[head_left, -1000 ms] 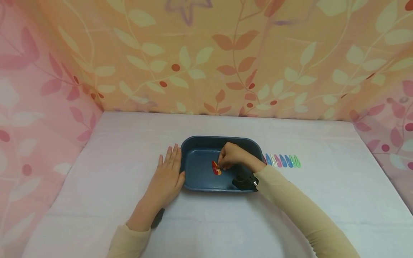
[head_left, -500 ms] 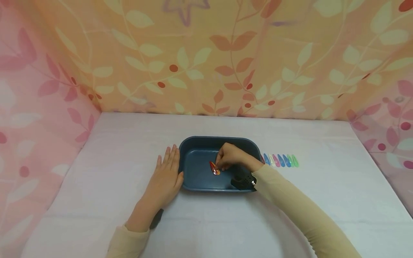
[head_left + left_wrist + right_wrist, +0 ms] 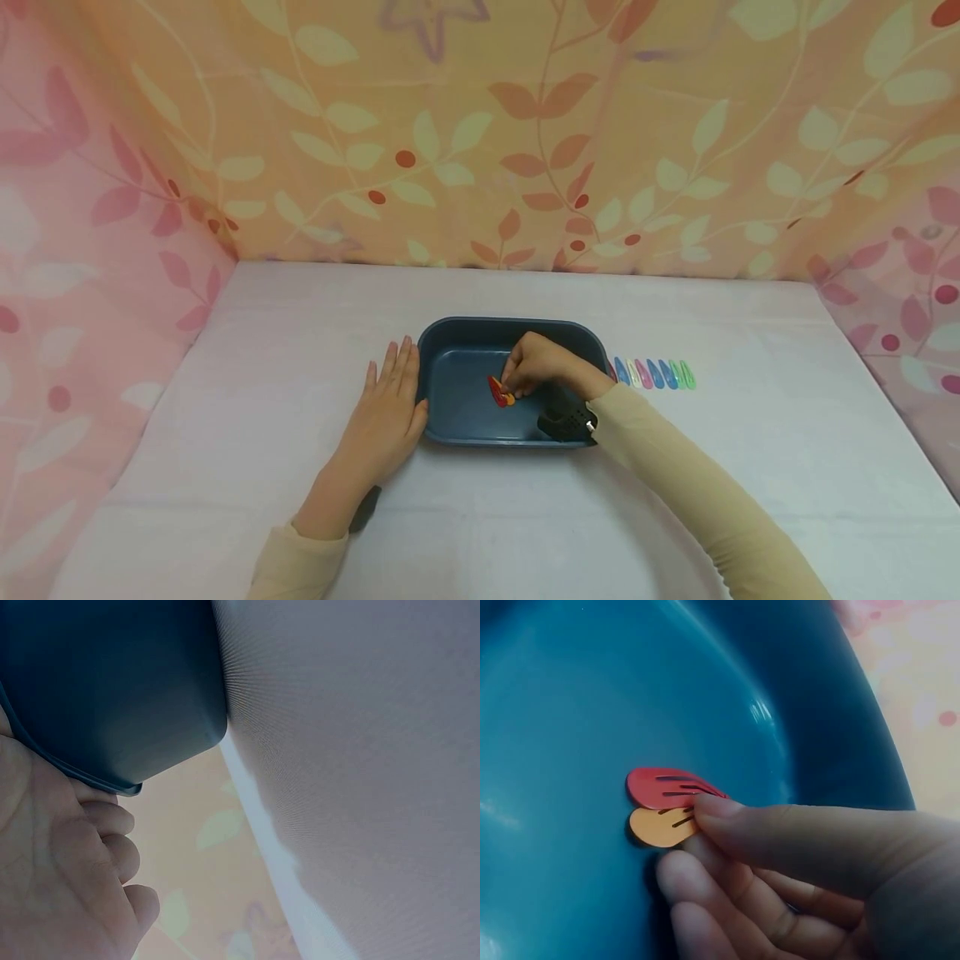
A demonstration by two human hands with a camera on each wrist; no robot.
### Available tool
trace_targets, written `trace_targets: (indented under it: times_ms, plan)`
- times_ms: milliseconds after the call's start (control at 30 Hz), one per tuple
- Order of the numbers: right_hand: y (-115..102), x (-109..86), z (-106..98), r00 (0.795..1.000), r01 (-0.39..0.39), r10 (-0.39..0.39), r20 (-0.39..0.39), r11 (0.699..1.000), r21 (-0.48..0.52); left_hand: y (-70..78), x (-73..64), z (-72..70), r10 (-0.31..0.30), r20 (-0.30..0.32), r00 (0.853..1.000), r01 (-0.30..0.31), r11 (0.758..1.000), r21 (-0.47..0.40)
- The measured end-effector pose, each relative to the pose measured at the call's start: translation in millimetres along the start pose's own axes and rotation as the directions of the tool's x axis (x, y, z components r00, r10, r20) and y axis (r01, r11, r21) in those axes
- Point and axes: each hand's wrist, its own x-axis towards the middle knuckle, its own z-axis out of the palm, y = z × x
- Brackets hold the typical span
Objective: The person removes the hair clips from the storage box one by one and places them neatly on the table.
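Inside a dark blue rectangular tray [image 3: 465, 425], my right hand [image 3: 536, 364] pinches an orange snap hair clip [image 3: 660, 827] between thumb and index finger. Right beside it lies a red snap hair clip [image 3: 664, 787], its narrow end by the thumb tip. Both clips have slits and rounded broad ends; the fingers hide the orange one's narrow end. My left hand [image 3: 386, 408] lies along the tray's left side, fingers straight and touching its rim. The left wrist view shows that hand's palm [image 3: 52, 862] against the tray's outer wall [image 3: 150, 690].
Right of the tray, a row of hair clips [image 3: 656, 374] in blue, white, pink and green lies on the white cloth [image 3: 480, 517]. The tray's right side and my right wrist partly hide a red one at the row's near end. Floral curtains [image 3: 465, 208] stand behind and at both sides.
The red clip has tilted slightly beside the orange one, its top leaning more to the left. Both hands stay in nearly the same place.
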Motion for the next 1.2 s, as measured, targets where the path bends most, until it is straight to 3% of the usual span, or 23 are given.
trace_targets:
  times_ms: [567, 933, 1200]
  plan:
    - [0.3, -1.9, -5.4, 0.999, 0.036, -0.035, -0.027, 0.998, 0.051, 1.3, -0.3, -1.1, -0.003, 0.005, 1.0, 0.003, 1.0, -0.003]
    - [-0.2, -3.3, -7.9, 0.998, 0.055, -0.057, 0.015, 0.995, 0.086, -0.1, 0.2, 0.1, -0.004, 0.009, 1.0, 0.004, 1.0, 0.003]
    - [-0.8, -4.1, -9.4, 0.995, 0.058, -0.061, 0.081, 0.998, 0.031, -0.2, 0.4, 0.5, 0.003, 0.002, 1.0, -0.003, 1.0, 0.003]
